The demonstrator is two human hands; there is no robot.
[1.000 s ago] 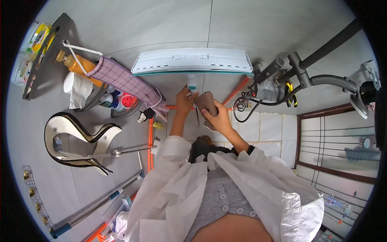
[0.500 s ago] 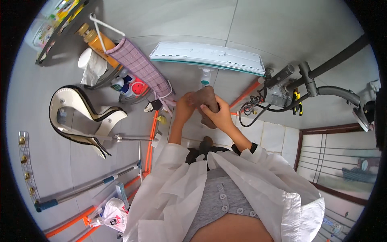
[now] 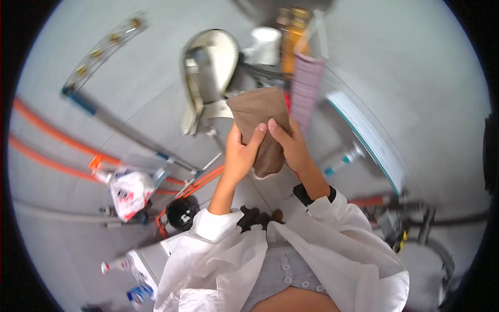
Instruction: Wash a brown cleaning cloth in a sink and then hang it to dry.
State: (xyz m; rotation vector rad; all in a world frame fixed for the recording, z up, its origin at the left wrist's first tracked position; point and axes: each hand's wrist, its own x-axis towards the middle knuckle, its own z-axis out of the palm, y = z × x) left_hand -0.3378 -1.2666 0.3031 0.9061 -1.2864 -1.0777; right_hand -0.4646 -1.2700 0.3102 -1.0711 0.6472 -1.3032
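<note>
A folded brown cloth (image 3: 260,104) is held up in front of me, spread wider at its top and narrowing below. My left hand (image 3: 241,153) grips its left side, with the thumb lying over the front. On the opposite side my right hand (image 3: 292,145) grips it too, its thumb tip close to the left one. The other fingers are mostly hidden behind the cloth.
Beyond the cloth are a cream curved piece with dark edging (image 3: 227,57), a white roll (image 3: 266,41), an amber bottle (image 3: 295,44) and a purple checked panel (image 3: 307,88). A flat mop head (image 3: 371,143) is at right. Orange poles (image 3: 57,130) and a plastic bag (image 3: 130,190) are at left.
My view has swung left, so the surroundings have shifted right and blurred. The cloth, bunched before, now shows a broader flat face. Both hands still hold it.
</note>
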